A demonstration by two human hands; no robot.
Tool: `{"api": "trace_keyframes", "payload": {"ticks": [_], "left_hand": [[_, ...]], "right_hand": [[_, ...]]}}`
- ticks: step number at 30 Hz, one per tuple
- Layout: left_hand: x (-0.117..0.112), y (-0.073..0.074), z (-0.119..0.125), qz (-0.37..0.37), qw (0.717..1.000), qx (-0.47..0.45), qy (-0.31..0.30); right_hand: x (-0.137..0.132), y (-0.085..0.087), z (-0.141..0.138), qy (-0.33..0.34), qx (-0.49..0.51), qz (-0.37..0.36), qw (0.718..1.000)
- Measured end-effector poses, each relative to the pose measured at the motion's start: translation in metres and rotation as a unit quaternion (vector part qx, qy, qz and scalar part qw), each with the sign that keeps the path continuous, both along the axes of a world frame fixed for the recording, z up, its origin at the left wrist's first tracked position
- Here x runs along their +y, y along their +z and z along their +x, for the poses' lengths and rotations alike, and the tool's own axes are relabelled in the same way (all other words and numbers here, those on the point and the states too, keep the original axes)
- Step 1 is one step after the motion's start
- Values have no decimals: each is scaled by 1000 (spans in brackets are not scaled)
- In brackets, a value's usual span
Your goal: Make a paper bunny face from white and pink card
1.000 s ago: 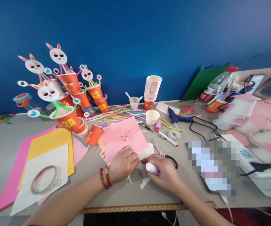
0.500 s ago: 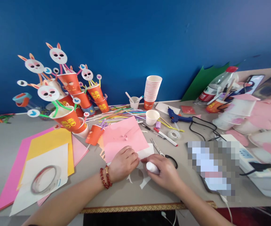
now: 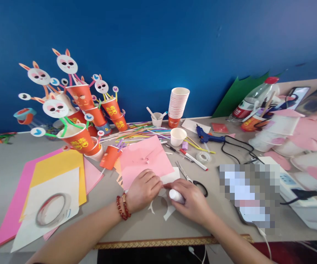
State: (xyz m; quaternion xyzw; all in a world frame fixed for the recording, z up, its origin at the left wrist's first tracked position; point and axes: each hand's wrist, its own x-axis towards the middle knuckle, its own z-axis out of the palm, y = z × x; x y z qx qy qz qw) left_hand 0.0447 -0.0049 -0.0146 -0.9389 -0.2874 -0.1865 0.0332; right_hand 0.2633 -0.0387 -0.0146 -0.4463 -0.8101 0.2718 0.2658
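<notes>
My left hand (image 3: 143,190), with a red bead bracelet at the wrist, rests curled on the table, its fingertips pinching a small white paper piece (image 3: 170,177) at the edge of a pink sheet (image 3: 144,159). My right hand (image 3: 191,200) is wrapped round a white glue stick (image 3: 176,196), whose tip points left toward my left fingertips. White paper offcuts (image 3: 161,209) lie under and between the hands. Scissors (image 3: 191,179) lie just behind my right hand.
Orange paper cups with bunny faces (image 3: 78,110) stand at back left. Pink, yellow and white sheets with a tape roll (image 3: 52,209) lie left. A cup stack (image 3: 177,104), straws, a blue glue gun (image 3: 208,137), markers, a bottle (image 3: 253,99) and pink crafts crowd the back and right.
Both hands stay almost still. The glue stick in my right hand has shifted slightly left toward my left fingertips.
</notes>
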Motion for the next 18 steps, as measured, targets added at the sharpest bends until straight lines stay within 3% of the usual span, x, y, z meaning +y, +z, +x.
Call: {"api": "trace_keyframes", "payload": {"ticks": [5,18], "left_hand": [[0,4,-2,-46,998,-25,36],[0,1,-1,-47,998,-37,37]], "right_hand": [[1,0,0,1,0,3,1000],[1,1,0,2,4,15,1000]]}}
